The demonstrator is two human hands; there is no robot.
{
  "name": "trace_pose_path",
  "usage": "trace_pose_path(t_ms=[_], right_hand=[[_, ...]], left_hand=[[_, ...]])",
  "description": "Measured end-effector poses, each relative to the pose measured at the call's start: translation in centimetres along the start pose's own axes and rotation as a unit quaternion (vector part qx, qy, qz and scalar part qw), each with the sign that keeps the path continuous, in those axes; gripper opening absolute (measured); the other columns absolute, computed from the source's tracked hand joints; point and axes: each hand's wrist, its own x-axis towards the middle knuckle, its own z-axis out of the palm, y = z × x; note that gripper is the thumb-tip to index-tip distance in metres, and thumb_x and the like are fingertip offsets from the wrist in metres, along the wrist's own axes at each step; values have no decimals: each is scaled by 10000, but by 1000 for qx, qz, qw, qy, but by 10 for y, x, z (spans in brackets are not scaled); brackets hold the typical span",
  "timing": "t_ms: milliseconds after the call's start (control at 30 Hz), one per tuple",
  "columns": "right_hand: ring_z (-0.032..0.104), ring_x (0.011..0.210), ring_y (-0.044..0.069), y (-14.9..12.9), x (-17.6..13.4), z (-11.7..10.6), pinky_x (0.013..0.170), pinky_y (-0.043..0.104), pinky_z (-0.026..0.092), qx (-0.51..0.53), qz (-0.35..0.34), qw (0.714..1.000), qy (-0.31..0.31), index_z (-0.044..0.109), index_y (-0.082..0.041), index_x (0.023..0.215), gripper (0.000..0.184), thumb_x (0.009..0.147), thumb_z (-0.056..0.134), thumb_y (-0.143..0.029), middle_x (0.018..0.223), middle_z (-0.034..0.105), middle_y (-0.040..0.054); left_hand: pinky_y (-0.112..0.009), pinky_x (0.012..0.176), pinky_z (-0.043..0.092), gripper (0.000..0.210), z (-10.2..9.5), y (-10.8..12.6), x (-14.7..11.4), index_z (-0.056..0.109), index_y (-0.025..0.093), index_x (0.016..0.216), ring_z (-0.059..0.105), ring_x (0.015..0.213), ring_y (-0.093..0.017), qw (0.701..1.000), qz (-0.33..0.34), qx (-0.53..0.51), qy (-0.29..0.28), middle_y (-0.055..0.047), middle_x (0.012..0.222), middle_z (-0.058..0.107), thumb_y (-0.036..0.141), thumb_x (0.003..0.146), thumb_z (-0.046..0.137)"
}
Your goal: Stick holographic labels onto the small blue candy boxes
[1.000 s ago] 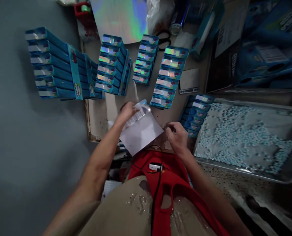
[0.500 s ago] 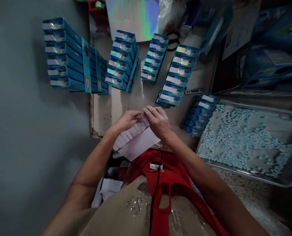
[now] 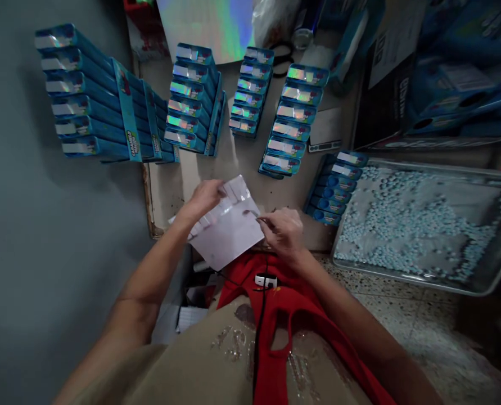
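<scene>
My left hand [image 3: 208, 196] is closed on the upper left edge of a pale sheet of labels [image 3: 227, 239], with a row of narrow strips along its far side. My right hand [image 3: 284, 230] is at the sheet's right edge, thumb and forefinger pinched on a small pale label [image 3: 252, 213] that is hard to make out. Beyond my hands stand rows of narrow blue boxes [image 3: 284, 129], most with a shiny white label on the end facing me. In a nearer blue row [image 3: 332, 188], two ends carry labels and the others show round blue circles.
At the right, a clear plastic tray [image 3: 402, 281] holds many small light-blue pieces. Behind it is a dark carton [image 3: 387, 79] with more blue packaging. Black-handled scissors [image 3: 283, 59], a can [image 3: 304, 34] and a shiny sheet [image 3: 208, 34] lie at the back. A grey wall [image 3: 14, 225] borders the left.
My right hand has come away from the sheet's far edge, moving towards me and right, with a small strip in its fingers. The sheet now lies more exposed. The view has shifted slightly.
</scene>
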Motion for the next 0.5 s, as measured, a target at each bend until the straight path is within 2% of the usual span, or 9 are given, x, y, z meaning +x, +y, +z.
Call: trace_pose_path(t_ms=[67, 100, 133, 167, 233, 333, 400, 500], right_hand=[[610, 721, 186, 0, -5, -16, 734, 333, 414, 70, 129, 989, 20, 783, -243, 907, 246, 997, 630, -412, 772, 735, 27], [594, 683, 173, 1, -6, -24, 700, 317, 411, 108, 190, 975, 28, 783, -237, 905, 264, 981, 632, -440, 745, 716, 14], [568, 643, 160, 2, -7, -32, 663, 302, 401, 144, 240, 959, 35, 782, -231, 906, 283, 962, 637, -468, 704, 684, -1], [536, 606, 149, 4, -7, -40, 629, 289, 385, 173, 280, 944, 41, 779, -225, 902, 297, 939, 648, -489, 661, 643, -19], [486, 568, 133, 8, -7, -53, 591, 274, 352, 208, 326, 920, 56, 773, -216, 885, 305, 894, 674, -505, 603, 566, -45], [469, 568, 124, 17, -8, -65, 586, 267, 339, 224, 358, 903, 76, 765, -212, 878, 305, 860, 690, -508, 590, 529, -58], [483, 580, 126, 26, -10, -70, 594, 265, 353, 234, 379, 891, 87, 762, -210, 880, 325, 844, 691, -524, 603, 543, -54], [480, 576, 129, 41, -15, -76, 583, 266, 363, 249, 411, 872, 99, 761, -195, 864, 370, 810, 700, -557, 603, 554, -42]], left_hand=[[-503, 1090, 471, 337, 2, 17, -4, 719, 179, 1238, 612, 1281, -386, 990, -10, 74, 120, -187, 1252, 711, 169, 903, 678], [-531, 1119, 453, 333, 5, 28, -8, 716, 188, 1247, 589, 1318, -393, 983, 5, 71, 170, -197, 1286, 694, 180, 916, 682], [-534, 1126, 453, 296, 11, 40, -12, 724, 194, 1224, 594, 1312, -385, 979, 27, 38, 198, -194, 1280, 696, 211, 931, 686], [-513, 1106, 477, 252, 18, 52, -15, 737, 196, 1188, 626, 1265, -361, 978, 55, -23, 202, -181, 1245, 711, 257, 949, 687], [-433, 993, 548, 263, 36, 76, -18, 751, 180, 1129, 702, 1092, -295, 965, 94, -202, 135, -148, 1124, 750, 370, 953, 705], [-329, 826, 578, 488, 67, 106, -12, 744, 145, 1121, 730, 898, -221, 896, 85, -436, -11, -107, 987, 776, 487, 788, 844], [-293, 748, 562, 508, 86, 121, -4, 754, 132, 989, 710, 793, -191, 867, 42, -494, -42, -77, 857, 765, 501, 671, 898], [-257, 646, 509, 407, 104, 137, 7, 729, 146, 796, 642, 656, -145, 862, -6, -504, -53, -30, 701, 711, 508, 666, 864]])
